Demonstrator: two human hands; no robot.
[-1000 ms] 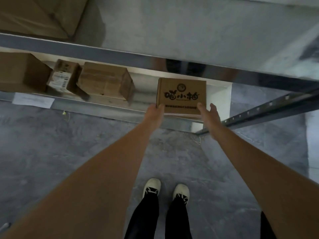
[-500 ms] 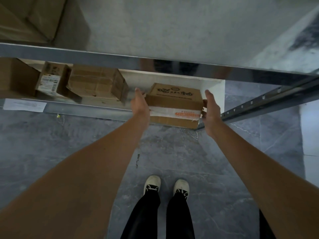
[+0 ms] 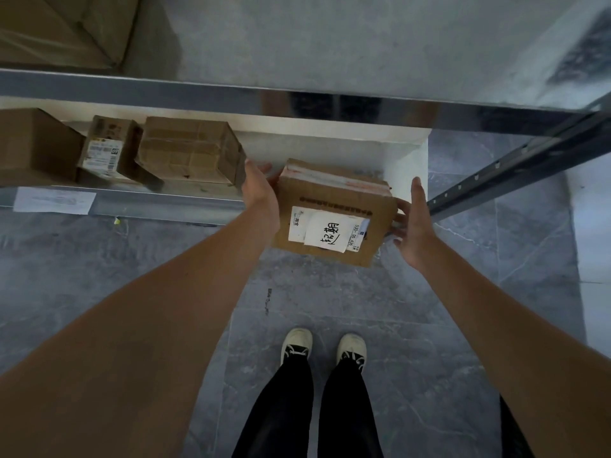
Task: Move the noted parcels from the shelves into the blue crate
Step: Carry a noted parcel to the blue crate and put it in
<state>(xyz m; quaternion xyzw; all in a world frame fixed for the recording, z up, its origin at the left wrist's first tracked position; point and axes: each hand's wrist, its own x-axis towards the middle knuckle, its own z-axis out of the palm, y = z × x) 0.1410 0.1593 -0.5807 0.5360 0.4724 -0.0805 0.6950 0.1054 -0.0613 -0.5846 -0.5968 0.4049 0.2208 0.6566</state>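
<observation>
Both hands (image 3: 337, 206) clasp the labelled parcel (image 3: 334, 209); 3 boxes (image 3: 188, 150) sit left on the shelf (image 3: 132, 201).

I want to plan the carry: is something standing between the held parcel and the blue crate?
Cannot tell: the blue crate is not in view. Left hand and right hand hold the labelled parcel over bare floor, beside the taped box.
</observation>
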